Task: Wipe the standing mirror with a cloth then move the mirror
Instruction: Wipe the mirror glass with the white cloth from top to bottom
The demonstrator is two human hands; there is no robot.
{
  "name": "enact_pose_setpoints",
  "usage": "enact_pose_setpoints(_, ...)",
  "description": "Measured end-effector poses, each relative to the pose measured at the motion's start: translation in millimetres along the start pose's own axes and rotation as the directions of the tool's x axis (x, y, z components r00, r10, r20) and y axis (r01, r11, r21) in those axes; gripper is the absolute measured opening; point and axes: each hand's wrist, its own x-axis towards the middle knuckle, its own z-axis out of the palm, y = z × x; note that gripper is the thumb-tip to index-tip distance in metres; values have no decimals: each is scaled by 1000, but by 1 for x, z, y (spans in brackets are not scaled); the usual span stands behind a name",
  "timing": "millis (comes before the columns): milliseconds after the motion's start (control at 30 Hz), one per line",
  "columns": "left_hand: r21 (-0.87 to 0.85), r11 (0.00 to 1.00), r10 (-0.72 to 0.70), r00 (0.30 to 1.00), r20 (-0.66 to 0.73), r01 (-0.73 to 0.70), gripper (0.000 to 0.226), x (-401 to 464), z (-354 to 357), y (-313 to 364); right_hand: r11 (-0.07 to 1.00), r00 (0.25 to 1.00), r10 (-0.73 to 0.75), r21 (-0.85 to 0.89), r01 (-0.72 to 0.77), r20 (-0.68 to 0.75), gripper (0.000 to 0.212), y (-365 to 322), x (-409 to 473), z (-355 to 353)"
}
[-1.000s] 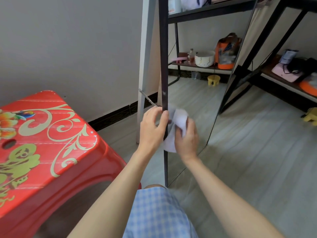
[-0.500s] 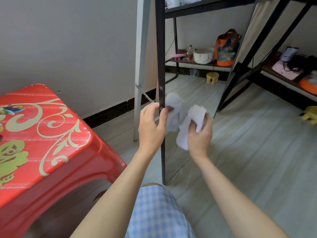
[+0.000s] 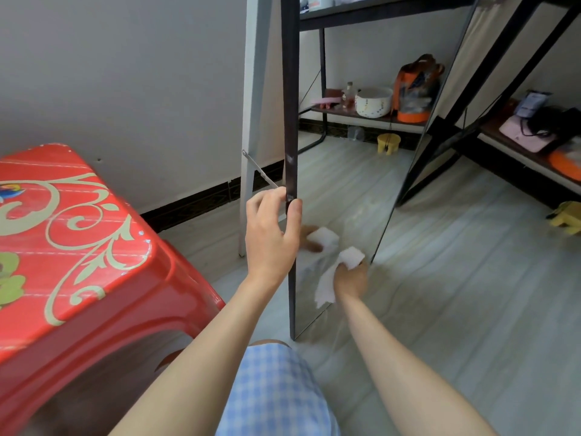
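Note:
A tall standing mirror (image 3: 352,190) with a thin black frame stands on the floor in front of me, its grey rear leg (image 3: 251,121) toward the wall. My left hand (image 3: 270,237) grips the mirror's left frame edge at mid height. My right hand (image 3: 350,278) presses a white cloth (image 3: 333,278) against the lower right part of the glass. The cloth and the hand are reflected in the glass just to the left.
A red plastic stool (image 3: 72,247) with a floral pattern stands close on my left. A black shelf rack (image 3: 515,127) with bags and boxes runs along the right. A small yellow stool (image 3: 567,217) sits on the grey floor at right. My blue checked knee (image 3: 276,391) is below.
My right hand has carried the cloth down and to the right across the glass, from beside the left frame to the lower right part. My left hand keeps its grip on the frame.

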Motion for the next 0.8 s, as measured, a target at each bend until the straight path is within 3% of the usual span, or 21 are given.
enact_pose_setpoints(133,14,999,38,998,-50,-38,41,-1,2,-2,960,966,-157,197,198,-204,39,-38,-3,-17)
enact_pose_setpoints(233,25,999,35,996,-85,-33,41,-2,4,-2,867,880,-359,239,438,-312,38,-74,-10,-24)
enact_pose_setpoints(367,47,997,59,995,-82,-55,41,0,2,-7,672,680,-698,123,730,-223,44,-86,-21,-9)
enact_pose_setpoints(433,64,997,48,997,-66,-44,42,0,2,-10,660,657,-741,31,750,-140,47,-69,-16,4)
enact_pose_setpoints(467,66,997,35,998,-60,-31,43,0,2,-11,682,677,-724,10,732,-130,45,-59,-12,9)
enact_pose_setpoints(533,67,998,22,998,-53,-18,44,-2,2,-11,805,806,-577,73,588,-132,36,-44,-5,13)
enact_pose_setpoints(633,76,996,41,998,-49,-37,44,-3,1,-10,975,976,-215,60,216,-21,33,-26,12,12)
enact_pose_setpoints(733,96,994,48,998,-32,-45,45,-3,2,-10,993,997,16,-122,-6,77,42,-13,25,1)
enact_pose_setpoints(800,98,994,48,998,-32,-45,45,-3,2,-9,999,1000,11,-33,-10,17,48,-14,28,-7)
